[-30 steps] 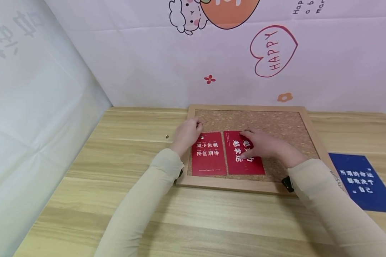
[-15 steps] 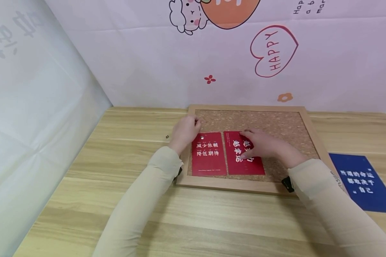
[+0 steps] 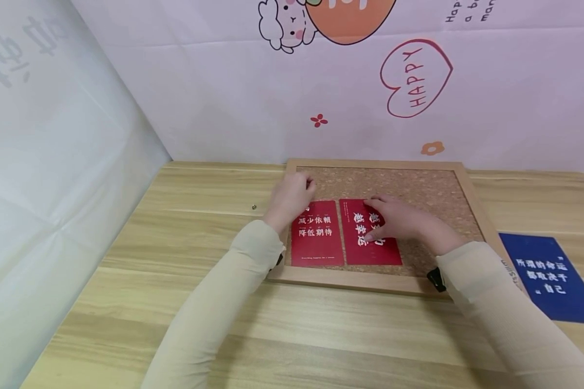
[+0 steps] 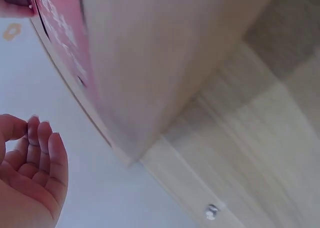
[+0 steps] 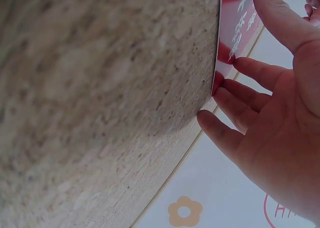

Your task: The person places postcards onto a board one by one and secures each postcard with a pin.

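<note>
The fingers of the right hand [image 3: 401,219] are spread wide and touch the right red card [image 3: 370,253], which lies beneath them and to their left; its long axis seems to run away from the person. The left hand [image 3: 290,197] brings thumb against forefinger; whether they hold something small, one cannot tell. It is nearer to the left red card [image 3: 317,247], which extends from below these fingers toward the person. Under both cards is the cork board [image 3: 394,181], on the counter [image 3: 190,227].
</note>
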Demonstrator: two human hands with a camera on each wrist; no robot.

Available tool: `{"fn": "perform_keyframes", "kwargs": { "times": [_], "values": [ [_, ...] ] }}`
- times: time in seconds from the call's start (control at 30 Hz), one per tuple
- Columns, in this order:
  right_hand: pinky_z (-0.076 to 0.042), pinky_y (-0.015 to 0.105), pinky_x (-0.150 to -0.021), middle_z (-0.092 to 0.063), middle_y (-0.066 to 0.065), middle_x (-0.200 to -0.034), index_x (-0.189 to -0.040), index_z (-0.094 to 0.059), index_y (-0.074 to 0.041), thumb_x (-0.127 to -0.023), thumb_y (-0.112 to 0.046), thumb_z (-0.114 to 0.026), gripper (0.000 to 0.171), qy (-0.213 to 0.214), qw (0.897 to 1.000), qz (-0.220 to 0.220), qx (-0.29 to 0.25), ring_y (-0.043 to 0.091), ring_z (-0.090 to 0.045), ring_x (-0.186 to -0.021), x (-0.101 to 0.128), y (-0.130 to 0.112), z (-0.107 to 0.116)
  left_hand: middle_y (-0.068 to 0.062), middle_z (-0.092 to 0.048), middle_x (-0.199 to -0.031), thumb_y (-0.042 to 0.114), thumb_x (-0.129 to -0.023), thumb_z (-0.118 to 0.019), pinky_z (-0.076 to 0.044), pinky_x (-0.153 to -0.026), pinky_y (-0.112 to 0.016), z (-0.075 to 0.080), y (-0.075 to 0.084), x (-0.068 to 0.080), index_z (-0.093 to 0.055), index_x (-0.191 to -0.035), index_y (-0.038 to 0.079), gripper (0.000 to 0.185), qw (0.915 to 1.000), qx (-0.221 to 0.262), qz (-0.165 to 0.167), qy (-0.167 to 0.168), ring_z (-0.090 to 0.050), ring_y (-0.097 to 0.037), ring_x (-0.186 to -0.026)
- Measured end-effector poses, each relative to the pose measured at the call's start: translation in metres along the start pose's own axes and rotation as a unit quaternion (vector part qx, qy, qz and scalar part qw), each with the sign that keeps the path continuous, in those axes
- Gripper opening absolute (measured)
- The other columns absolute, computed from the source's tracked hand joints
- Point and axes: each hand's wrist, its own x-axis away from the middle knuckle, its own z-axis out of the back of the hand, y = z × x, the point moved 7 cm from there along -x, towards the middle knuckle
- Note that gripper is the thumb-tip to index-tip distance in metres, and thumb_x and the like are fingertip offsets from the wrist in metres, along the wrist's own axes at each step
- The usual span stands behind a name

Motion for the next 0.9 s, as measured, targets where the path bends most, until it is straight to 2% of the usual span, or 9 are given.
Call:
{"fn": "perform_keyframes", "kwargs": {
  "times": [0.17, 0.33, 0.5, 0.73, 0.9],
  "values": [
    [-0.027, 0.065, -0.108, -0.019, 0.031, -0.153, -0.147, -0.029, 0.002, -0.082, -0.039, -0.073, 0.089, 0.002, 1.0, 0.0, 0.002, 0.052, -0.018, -0.139, 0.0, 0.0, 0.0, -0.001, -0.059, -0.079, 0.021, -0.1, -0.046, -0.04, -0.064, -0.021, -0.011, 0.014, 0.0, -0.067, -0.106, 0.011, 0.024, 0.9997, -0.01, -0.008, -0.02, -0.046, -0.01, -0.066],
    [-0.028, 0.065, -0.107, -0.02, 0.03, -0.153, -0.147, -0.029, 0.002, -0.082, -0.04, -0.073, 0.089, 0.001, 1.0, -0.001, 0.006, 0.052, -0.02, -0.138, -0.001, 0.001, 0.001, -0.003, -0.066, -0.096, 0.021, -0.099, -0.05, -0.045, -0.069, -0.022, -0.024, 0.025, 0.001, -0.065, -0.116, 0.011, 0.025, 0.9981, 0.029, 0.003, -0.054, -0.052, -0.012, -0.074],
    [-0.026, 0.065, -0.108, -0.02, 0.031, -0.153, -0.147, -0.029, 0.003, -0.082, -0.039, -0.073, 0.089, -0.002, 1.0, -0.003, 0.0, 0.052, -0.019, -0.139, -0.001, 0.001, 0.0, -0.003, -0.068, -0.114, 0.022, -0.098, -0.052, -0.047, -0.074, -0.023, -0.032, 0.033, 0.001, -0.065, -0.121, 0.012, 0.028, 0.9974, 0.037, 0.009, -0.061, -0.056, -0.011, -0.082],
    [-0.026, 0.065, -0.108, -0.019, 0.031, -0.153, -0.147, -0.029, 0.003, -0.083, -0.037, -0.073, 0.088, -0.002, 1.0, -0.002, 0.0, 0.052, -0.018, -0.139, -0.001, 0.001, 0.0, -0.002, -0.067, -0.117, 0.022, -0.097, -0.053, -0.05, -0.082, -0.026, -0.043, 0.044, 0.001, -0.066, -0.12, 0.013, 0.028, 0.9962, 0.047, 0.007, -0.073, -0.061, -0.013, -0.093],
    [-0.028, 0.065, -0.108, -0.022, 0.031, -0.152, -0.147, -0.03, 0.003, -0.082, -0.038, -0.073, 0.088, 0.001, 1.0, 0.002, 0.005, 0.052, -0.021, -0.138, -0.001, 0.0, 0.001, -0.002, -0.066, -0.119, 0.022, -0.099, -0.052, -0.046, -0.073, -0.021, -0.049, 0.052, 0.003, -0.067, -0.12, 0.014, 0.027, 0.9949, 0.057, 0.008, -0.083, -0.06, -0.012, -0.09]
  ]
}}
